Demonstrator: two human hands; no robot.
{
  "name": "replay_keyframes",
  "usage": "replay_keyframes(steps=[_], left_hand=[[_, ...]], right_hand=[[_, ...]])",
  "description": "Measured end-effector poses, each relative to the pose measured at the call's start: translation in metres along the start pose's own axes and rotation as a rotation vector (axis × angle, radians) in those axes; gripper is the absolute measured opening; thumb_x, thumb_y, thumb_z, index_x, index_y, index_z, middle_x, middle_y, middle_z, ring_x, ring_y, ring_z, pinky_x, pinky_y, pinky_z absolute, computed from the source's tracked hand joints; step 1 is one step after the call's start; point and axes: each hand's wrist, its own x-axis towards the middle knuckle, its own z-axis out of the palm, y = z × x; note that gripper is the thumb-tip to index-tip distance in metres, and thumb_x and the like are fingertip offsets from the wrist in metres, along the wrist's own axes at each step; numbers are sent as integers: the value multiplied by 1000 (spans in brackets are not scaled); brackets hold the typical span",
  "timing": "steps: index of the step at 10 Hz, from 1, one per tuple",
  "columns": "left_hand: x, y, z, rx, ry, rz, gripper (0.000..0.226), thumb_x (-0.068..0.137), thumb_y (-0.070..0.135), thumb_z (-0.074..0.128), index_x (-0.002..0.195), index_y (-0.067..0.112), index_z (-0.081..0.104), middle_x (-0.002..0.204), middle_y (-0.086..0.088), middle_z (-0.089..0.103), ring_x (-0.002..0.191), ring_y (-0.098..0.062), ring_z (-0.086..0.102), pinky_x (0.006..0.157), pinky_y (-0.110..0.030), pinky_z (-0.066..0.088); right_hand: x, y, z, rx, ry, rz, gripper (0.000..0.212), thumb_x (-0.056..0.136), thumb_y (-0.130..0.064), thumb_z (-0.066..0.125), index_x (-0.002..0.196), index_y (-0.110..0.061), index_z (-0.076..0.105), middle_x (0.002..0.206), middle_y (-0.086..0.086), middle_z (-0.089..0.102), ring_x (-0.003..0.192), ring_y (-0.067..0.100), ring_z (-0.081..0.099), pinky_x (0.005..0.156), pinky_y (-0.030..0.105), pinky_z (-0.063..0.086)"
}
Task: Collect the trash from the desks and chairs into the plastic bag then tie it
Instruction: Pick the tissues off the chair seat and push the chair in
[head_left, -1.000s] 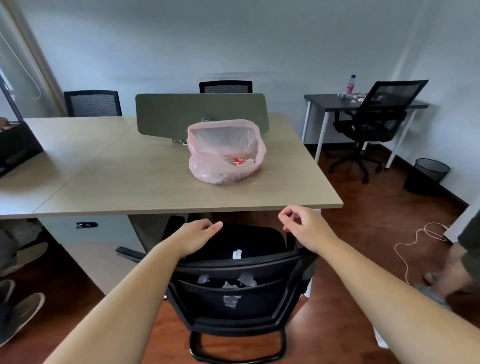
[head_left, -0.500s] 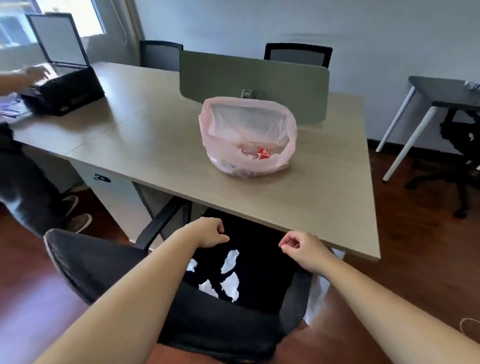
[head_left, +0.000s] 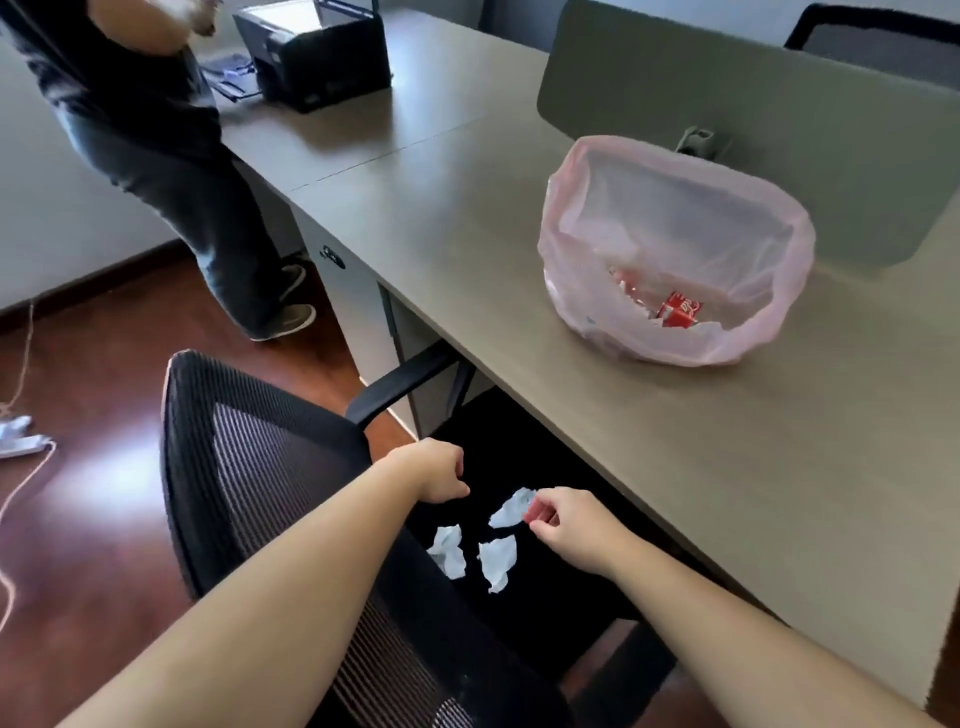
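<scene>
Three crumpled white paper scraps lie on the black seat of a mesh office chair (head_left: 249, 467) pulled half out from under the desk (head_left: 467, 218). My right hand (head_left: 569, 522) pinches the right edge of the farthest paper scrap (head_left: 511, 506). The other two scraps (head_left: 449, 551) (head_left: 498, 561) lie just in front of it. Left of the scraps, my left hand (head_left: 436, 470) hovers over the seat, curled into a loose fist with nothing visible in it. An open pink plastic bag (head_left: 571, 280) stands on the desk beyond, holding a red can (head_left: 678, 309) and other trash.
Another person (head_left: 171, 171) stands at the left by the desk's corner, near a black printer (head_left: 317, 57). A grey divider panel (head_left: 779, 104) rises behind the bag. A power strip (head_left: 21, 441) and cable lie on the wood floor at left. A drawer unit (head_left: 353, 291) sits under the desk.
My view has swung left and down over the chair seat. My right hand dropped from the desk edge to the farthest scrap and closed on its edge; my left hand stays curled.
</scene>
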Motion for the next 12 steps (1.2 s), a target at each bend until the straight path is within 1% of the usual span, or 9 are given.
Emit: replay_keyframes(steps=[2,3,6,7,8,9,10,11,12], left_hand=[[33,-10,25,-21,-83,-106,37,86,32,57,118,13,56,116,-6,62,104,-27,59,81,-37,49],[50,-11,52,-101,-86,-186,43,84,29,59,123,14,51,120,-5,57,107,-26,57,84,-37,50],[111,-14,135,-74,-160,-351,99,71,20,78,148,25,15,147,-8,22,125,-30,41,92,-40,44],[141,-15,158,-204,-200,-448,104,75,14,73,150,31,3,157,-11,-3,125,-32,40,88,-39,48],[170,-18,187,-265,-227,-547,115,77,10,71,148,37,-15,156,-12,-25,126,-31,39,90,-43,50],[189,-23,205,-245,-186,-590,104,81,6,66,150,32,-7,156,-16,-14,121,-30,43,87,-40,53],[199,-27,222,-381,-95,-659,49,85,1,56,131,15,41,136,-14,39,110,-30,57,83,-35,51],[207,-26,231,-545,-16,-692,20,84,-1,51,100,10,56,111,-11,62,101,-30,62,80,-36,50],[219,-29,214,-555,198,-678,27,84,-2,48,107,12,48,109,-9,55,87,-30,61,67,-37,45]], right_hand=[[39,14,32,-365,-227,-194,24,89,-25,48,110,-20,60,113,1,57,108,21,56,85,34,50],[62,30,49,-404,-328,-228,24,89,-26,50,111,-21,58,117,1,54,111,22,54,87,34,49],[156,66,87,-411,-348,3,60,82,-32,60,135,-27,33,143,3,27,126,29,37,92,39,44],[178,74,109,-332,-344,79,72,81,-38,60,143,-31,25,154,5,8,134,34,27,99,44,42],[200,85,136,-426,-402,104,96,80,-46,65,149,-42,-1,155,7,-27,145,41,-4,103,60,32],[217,94,156,-496,-486,137,108,74,-42,74,147,-45,-6,148,8,-42,142,44,-18,100,67,32],[225,107,173,-482,-429,55,72,79,-22,70,136,-39,29,156,3,-20,144,39,-4,94,52,44],[230,125,186,-321,-344,47,24,89,-11,52,111,-18,54,130,1,31,126,27,37,84,29,42],[232,143,201,-66,-284,115,15,93,-8,41,95,-12,55,97,-3,38,92,18,50,61,11,30]])
